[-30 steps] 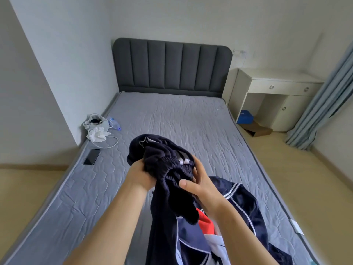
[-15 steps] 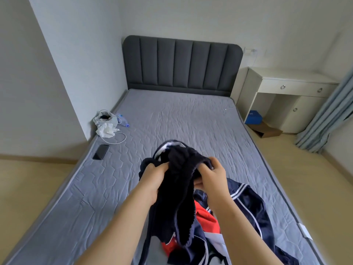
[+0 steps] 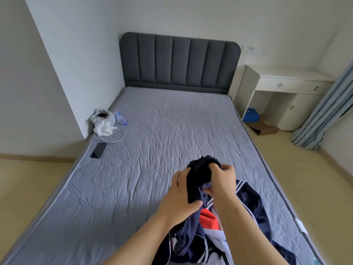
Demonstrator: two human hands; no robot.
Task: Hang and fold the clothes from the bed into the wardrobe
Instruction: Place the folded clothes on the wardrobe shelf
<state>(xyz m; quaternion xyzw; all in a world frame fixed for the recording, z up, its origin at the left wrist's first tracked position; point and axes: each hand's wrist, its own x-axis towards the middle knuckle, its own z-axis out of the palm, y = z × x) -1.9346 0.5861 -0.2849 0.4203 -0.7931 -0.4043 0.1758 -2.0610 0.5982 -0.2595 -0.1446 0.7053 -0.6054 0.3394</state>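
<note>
The left hand [image 3: 183, 190] and right hand [image 3: 223, 180] were close together at 5 o'clock in the view, both clamped on the dark navy garment [image 3: 200, 175]. Compared with one second earlier, the hands had dropped lower. The garment no longer trailed down in a long fold and was bunched into a tight bundle with its elastic hem at the top. It was held just above the clothes pile [image 3: 250, 213] at the foot of the bed [image 3: 152, 142]. This suggested that the item was being gathered or turned out, not yet folded. No wardrobe was in view, so the transfer step remained outstanding. A phone [image 3: 98, 150] lay at 9 o'clock and a plastic bag [image 3: 103, 116] at 10 o'clock.
</note>
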